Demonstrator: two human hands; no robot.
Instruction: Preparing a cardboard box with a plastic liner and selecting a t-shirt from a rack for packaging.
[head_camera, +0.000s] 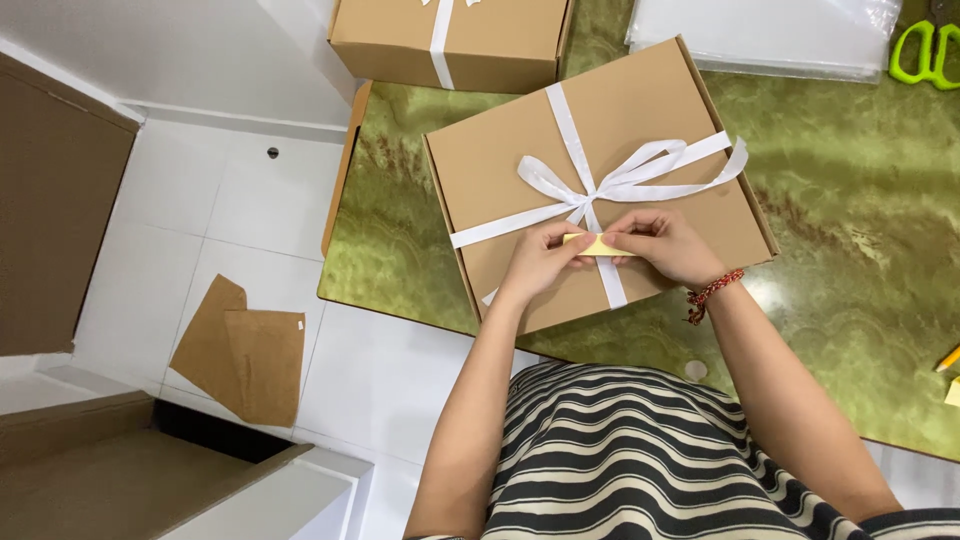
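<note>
a small yellow strip (600, 245) is pinched between both hands, left hand (540, 262) on its left end, right hand (665, 245) on its right, just above the brown box (600, 170) lying on the green tabletop (850, 200). the white ribbon bow (610, 180) sits just beyond the fingertips. risks: the strip may be folded onto itself or stuck crooked; the ribbon tail under the hands may be caught; the bow may be flattened if pressed.
</note>
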